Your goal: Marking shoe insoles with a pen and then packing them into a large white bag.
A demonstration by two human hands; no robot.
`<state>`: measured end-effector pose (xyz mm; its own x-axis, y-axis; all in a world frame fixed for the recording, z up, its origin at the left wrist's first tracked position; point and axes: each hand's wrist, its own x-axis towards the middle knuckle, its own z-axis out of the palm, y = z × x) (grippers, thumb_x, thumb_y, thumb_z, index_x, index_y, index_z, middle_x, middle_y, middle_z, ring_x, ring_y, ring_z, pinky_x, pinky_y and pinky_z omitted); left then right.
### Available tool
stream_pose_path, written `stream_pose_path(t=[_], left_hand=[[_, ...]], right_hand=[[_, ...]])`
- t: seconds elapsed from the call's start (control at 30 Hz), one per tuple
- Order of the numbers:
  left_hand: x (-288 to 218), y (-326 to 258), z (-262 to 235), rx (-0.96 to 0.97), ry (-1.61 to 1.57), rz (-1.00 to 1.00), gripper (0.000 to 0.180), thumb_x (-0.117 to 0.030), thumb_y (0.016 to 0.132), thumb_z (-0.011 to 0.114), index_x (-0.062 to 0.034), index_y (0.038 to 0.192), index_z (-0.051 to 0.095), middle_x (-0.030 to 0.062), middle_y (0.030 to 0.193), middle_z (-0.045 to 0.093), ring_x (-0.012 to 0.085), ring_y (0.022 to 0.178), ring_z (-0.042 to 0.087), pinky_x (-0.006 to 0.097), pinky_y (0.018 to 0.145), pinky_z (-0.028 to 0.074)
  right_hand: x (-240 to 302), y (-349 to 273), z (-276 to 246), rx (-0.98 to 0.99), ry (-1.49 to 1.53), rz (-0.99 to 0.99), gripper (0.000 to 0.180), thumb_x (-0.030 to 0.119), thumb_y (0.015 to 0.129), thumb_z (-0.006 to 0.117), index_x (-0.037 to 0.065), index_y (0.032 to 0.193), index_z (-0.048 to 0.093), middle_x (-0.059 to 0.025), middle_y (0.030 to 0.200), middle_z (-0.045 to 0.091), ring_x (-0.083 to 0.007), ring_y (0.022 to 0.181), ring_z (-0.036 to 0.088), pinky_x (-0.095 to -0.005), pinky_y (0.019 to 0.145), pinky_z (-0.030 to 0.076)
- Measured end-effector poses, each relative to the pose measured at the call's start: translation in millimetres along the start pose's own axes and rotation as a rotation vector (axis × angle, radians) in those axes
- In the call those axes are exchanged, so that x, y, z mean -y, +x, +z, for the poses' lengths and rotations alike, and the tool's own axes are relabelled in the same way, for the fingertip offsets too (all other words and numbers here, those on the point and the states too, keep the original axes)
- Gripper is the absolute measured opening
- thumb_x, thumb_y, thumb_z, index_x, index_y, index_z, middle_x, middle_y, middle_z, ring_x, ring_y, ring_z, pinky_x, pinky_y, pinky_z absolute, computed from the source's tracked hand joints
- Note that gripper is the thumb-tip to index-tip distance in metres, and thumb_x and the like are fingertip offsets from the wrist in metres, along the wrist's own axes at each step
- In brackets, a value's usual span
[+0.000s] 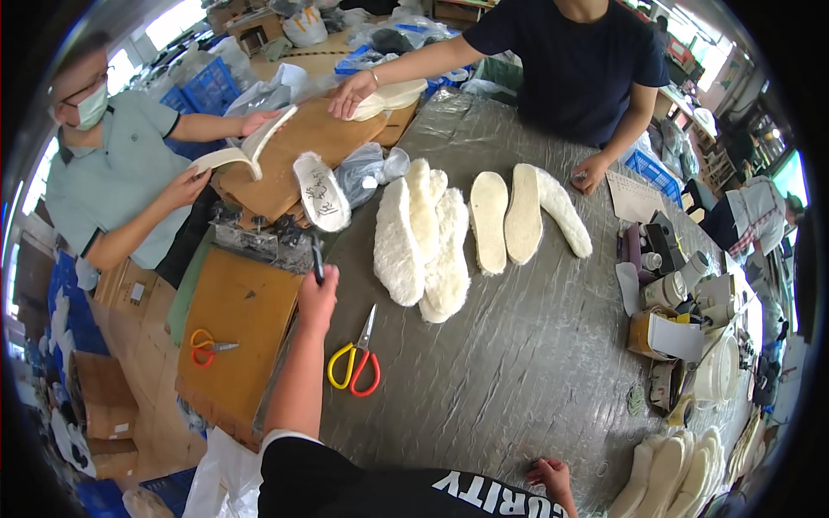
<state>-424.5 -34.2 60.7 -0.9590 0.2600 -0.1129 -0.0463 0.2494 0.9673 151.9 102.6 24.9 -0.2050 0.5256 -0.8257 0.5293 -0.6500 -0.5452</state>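
Fingers of the left hand (318, 304) are clamped on a dark slim tool (318, 263), while those of the right hand (551, 476) curl inward near the lower edge; whether they hold anything, I cannot tell. Largest is the grey table (518, 363), then a brown sheet (237, 298) at its left side. Fleecy white insoles (443, 259) overlap in mid-table, with two flat cream insoles (523, 216) just right of them. Red-and-yellow scissors (363, 345) lie near the left hand, smaller orange-handled scissors (204, 347) on the brown sheet; the tool points away from the body
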Motion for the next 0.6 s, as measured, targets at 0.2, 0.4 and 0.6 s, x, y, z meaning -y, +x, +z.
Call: stream_pose_path(t=[0.2,0.4,0.6], left_hand=[[43,-87,-11,0.164,0.029,-0.193,0.025,-0.011,0.086,0.053,0.0011,0.108,0.055,0.0037,0.073,0.054,0.0104,0.057,0.049,0.027,0.053,0.042],[62,-121,-14,0.139,0.321,0.238,0.03,-0.008,0.088,0.052,-0.0019,0.118,0.054,0.0002,0.073,0.053,0.0073,0.057,0.048,0.023,0.052,0.042],[70,-130,-9,0.205,0.355,0.099,0.039,-0.01,0.088,0.051,-0.0034,0.126,0.05,0.0085,0.089,0.061,0.0191,0.073,0.056,0.033,0.072,0.046]], right_hand=[[-3,-3,6,-0.031,-0.053,-0.117,0.022,0.018,0.089,0.055,-0.004,0.087,0.059,-0.0145,0.066,0.064,-0.0208,0.051,0.062,-0.0289,0.047,0.05],[-32,2,5,-0.039,0.097,-0.338,0.012,0.012,0.089,0.056,0.0,0.089,0.058,-0.012,0.076,0.066,-0.0176,0.061,0.064,-0.0269,0.055,0.051],[-59,-26,-8,-0.04,0.169,-0.331,0.013,0.012,0.088,0.056,0.0,0.094,0.057,-0.0124,0.083,0.066,-0.0181,0.065,0.064,-0.0275,0.06,0.052]])
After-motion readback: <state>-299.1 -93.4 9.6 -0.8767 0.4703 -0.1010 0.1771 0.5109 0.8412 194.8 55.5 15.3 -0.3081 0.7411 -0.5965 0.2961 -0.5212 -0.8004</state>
